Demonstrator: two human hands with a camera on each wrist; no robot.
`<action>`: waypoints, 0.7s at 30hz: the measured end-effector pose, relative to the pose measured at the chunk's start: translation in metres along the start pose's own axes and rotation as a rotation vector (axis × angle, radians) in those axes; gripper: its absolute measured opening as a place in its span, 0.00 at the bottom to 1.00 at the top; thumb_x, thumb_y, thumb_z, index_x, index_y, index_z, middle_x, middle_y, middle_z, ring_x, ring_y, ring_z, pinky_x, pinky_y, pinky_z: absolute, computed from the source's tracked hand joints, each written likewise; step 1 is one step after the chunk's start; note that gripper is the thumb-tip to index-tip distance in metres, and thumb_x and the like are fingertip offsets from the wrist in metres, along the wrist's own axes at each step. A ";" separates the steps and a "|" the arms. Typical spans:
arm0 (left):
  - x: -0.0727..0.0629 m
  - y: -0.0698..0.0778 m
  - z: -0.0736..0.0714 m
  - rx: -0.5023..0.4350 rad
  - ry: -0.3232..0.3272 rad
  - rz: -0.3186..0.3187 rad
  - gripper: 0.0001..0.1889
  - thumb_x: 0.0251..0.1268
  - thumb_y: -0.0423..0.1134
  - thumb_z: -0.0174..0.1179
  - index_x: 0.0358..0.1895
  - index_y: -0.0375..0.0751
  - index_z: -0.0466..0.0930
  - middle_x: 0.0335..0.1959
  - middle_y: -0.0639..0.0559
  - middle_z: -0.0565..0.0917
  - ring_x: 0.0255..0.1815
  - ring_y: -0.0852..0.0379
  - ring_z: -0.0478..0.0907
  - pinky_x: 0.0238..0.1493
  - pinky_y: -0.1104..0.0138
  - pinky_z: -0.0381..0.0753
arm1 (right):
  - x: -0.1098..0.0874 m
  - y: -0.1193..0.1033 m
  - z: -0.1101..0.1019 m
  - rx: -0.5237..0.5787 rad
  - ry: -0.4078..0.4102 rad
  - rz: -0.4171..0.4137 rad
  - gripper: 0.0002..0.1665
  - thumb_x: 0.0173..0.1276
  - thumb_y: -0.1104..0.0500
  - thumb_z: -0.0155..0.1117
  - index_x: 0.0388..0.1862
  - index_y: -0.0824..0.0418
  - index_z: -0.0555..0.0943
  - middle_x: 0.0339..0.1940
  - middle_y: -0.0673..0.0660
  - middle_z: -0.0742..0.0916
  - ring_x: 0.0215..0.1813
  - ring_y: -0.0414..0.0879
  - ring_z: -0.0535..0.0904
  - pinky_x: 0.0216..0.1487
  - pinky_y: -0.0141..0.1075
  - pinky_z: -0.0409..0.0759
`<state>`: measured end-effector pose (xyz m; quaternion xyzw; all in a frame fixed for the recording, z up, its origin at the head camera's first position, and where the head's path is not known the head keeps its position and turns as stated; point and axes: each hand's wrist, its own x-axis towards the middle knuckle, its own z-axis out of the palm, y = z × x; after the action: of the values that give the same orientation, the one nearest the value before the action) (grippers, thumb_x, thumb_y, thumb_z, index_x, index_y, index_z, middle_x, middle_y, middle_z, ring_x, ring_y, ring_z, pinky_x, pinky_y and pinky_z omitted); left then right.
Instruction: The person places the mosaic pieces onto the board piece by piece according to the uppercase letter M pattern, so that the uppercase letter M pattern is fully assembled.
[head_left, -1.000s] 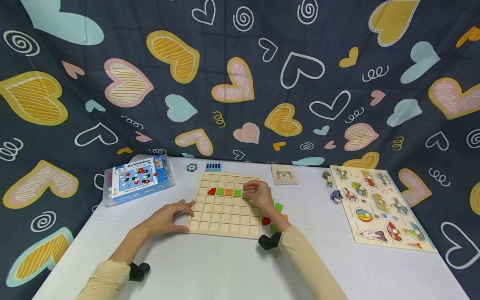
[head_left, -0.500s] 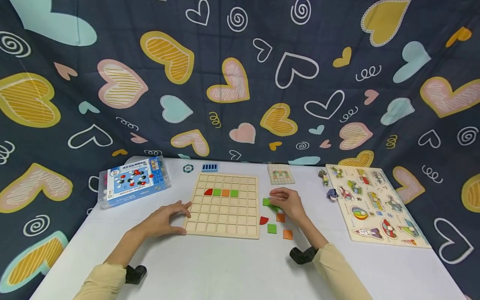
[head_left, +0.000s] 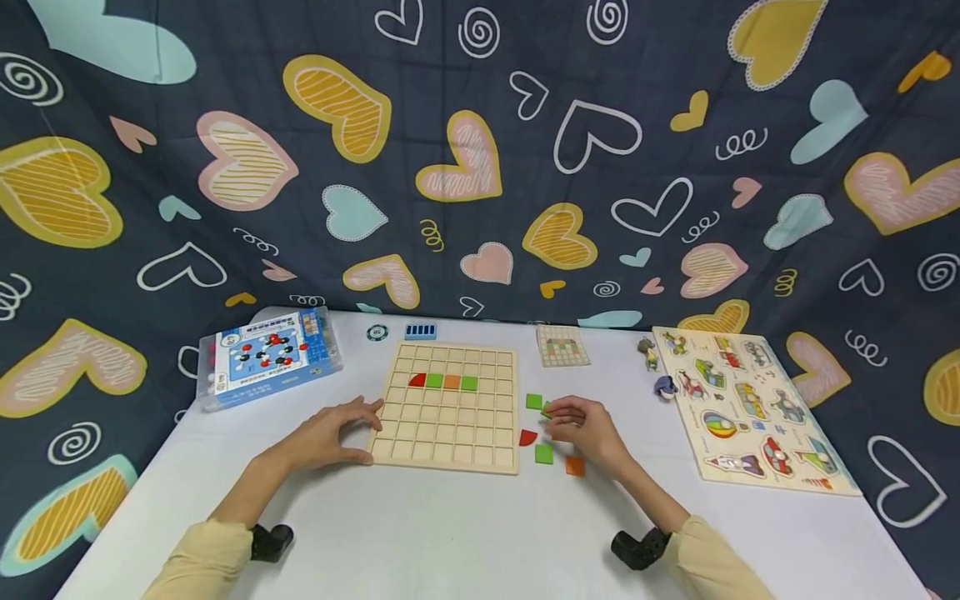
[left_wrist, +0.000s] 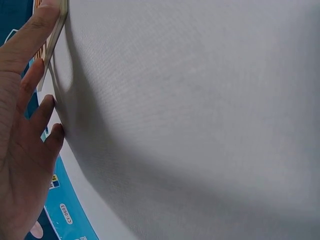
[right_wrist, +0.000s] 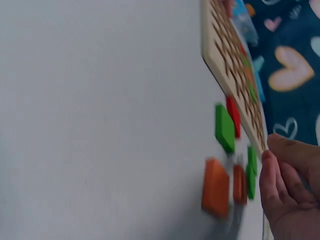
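Evidently, the grid board (head_left: 444, 431) lay flat on the desk (head_left: 450, 533), where we saw the left hand (head_left: 326, 433) against its left edge, fingers spread and relaxed, gripping nothing; we read this as steadying. Four set tiles (head_left: 434, 381) sat in one row of cells. Loose tiles (head_left: 543, 454) lay beside the board's right edge, presumably for a short reach. Over them we noted the right hand (head_left: 587, 427), fingers loosely bent, no tile visible between them. Beyond, a patterned card (head_left: 563, 346) faced up, likely for easy viewing.
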<state>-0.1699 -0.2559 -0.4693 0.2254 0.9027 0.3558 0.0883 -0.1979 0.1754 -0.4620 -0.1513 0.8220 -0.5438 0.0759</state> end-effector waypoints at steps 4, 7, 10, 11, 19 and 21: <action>0.001 0.001 0.000 -0.006 -0.002 0.015 0.21 0.45 0.45 0.75 0.45 0.52 0.79 0.68 0.41 0.68 0.71 0.30 0.55 0.68 0.39 0.53 | 0.004 -0.002 0.012 -0.009 -0.069 -0.052 0.16 0.57 0.72 0.68 0.46 0.72 0.79 0.43 0.68 0.86 0.44 0.57 0.84 0.43 0.34 0.84; 0.001 0.001 0.001 0.005 -0.003 0.026 0.21 0.46 0.46 0.74 0.45 0.52 0.79 0.68 0.40 0.68 0.70 0.29 0.55 0.68 0.38 0.53 | 0.007 -0.002 0.018 -0.044 -0.081 -0.062 0.17 0.55 0.74 0.70 0.44 0.73 0.80 0.42 0.67 0.86 0.42 0.56 0.85 0.41 0.33 0.84; 0.001 0.001 0.001 0.003 0.000 0.011 0.21 0.45 0.46 0.75 0.45 0.53 0.79 0.68 0.41 0.68 0.71 0.31 0.55 0.69 0.40 0.53 | 0.010 -0.003 0.022 -0.101 -0.088 -0.073 0.18 0.53 0.74 0.71 0.44 0.71 0.80 0.41 0.64 0.87 0.40 0.52 0.85 0.39 0.31 0.84; 0.001 0.001 0.001 0.004 0.000 0.011 0.21 0.45 0.46 0.75 0.45 0.53 0.79 0.68 0.41 0.68 0.71 0.31 0.55 0.69 0.40 0.53 | 0.011 -0.004 0.024 -0.116 -0.092 -0.080 0.18 0.52 0.74 0.72 0.43 0.71 0.80 0.41 0.64 0.87 0.39 0.51 0.85 0.39 0.31 0.84; 0.000 -0.001 0.000 0.024 0.003 0.011 0.22 0.45 0.47 0.75 0.45 0.54 0.79 0.68 0.41 0.68 0.71 0.31 0.55 0.69 0.39 0.54 | 0.014 -0.007 0.032 -0.191 -0.087 -0.060 0.19 0.49 0.73 0.74 0.41 0.68 0.81 0.39 0.59 0.87 0.37 0.46 0.83 0.38 0.30 0.83; -0.001 0.000 -0.001 0.028 0.004 0.009 0.22 0.44 0.47 0.75 0.45 0.54 0.79 0.68 0.41 0.68 0.71 0.31 0.55 0.68 0.39 0.54 | 0.014 -0.008 0.033 -0.211 -0.088 -0.065 0.20 0.48 0.72 0.75 0.41 0.67 0.81 0.39 0.58 0.87 0.38 0.45 0.83 0.39 0.31 0.83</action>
<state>-0.1692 -0.2568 -0.4691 0.2299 0.9068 0.3438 0.0815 -0.1998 0.1393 -0.4673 -0.2086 0.8652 -0.4493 0.0782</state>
